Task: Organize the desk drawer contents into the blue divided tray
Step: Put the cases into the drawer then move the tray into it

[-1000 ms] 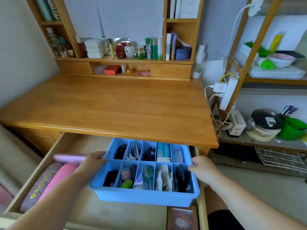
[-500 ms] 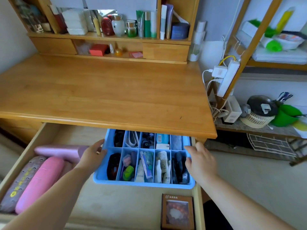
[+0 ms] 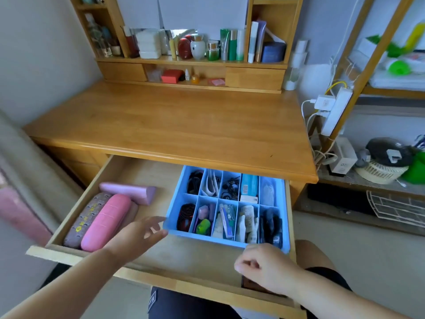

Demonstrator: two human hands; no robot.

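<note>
The blue divided tray [image 3: 207, 236] sits in the back right of the open drawer [image 3: 184, 261], partly under the desk edge. Its compartments hold small items: black cords, beads, a green lump, tubes, a teal box. My left hand [image 3: 135, 236] hovers with its fingers spread at the tray's front left corner, the fingertips just beside it. My right hand [image 3: 269, 268] is below the tray's front right corner with its fingers curled and nothing in them. It hides most of a small brown box [image 3: 250, 285].
A pink case [image 3: 105, 222], a grey-brown case [image 3: 85, 219] and a lilac case [image 3: 128, 192] lie at the drawer's left. The wooden desk top [image 3: 184, 125] overhangs the drawer. Shelves with bottles stand behind it, and a rack with a power strip [image 3: 333, 111] at the right.
The tray was held up by both hands, then set down in the drawer's back right. Both hands have let go and drawn back toward me.
</note>
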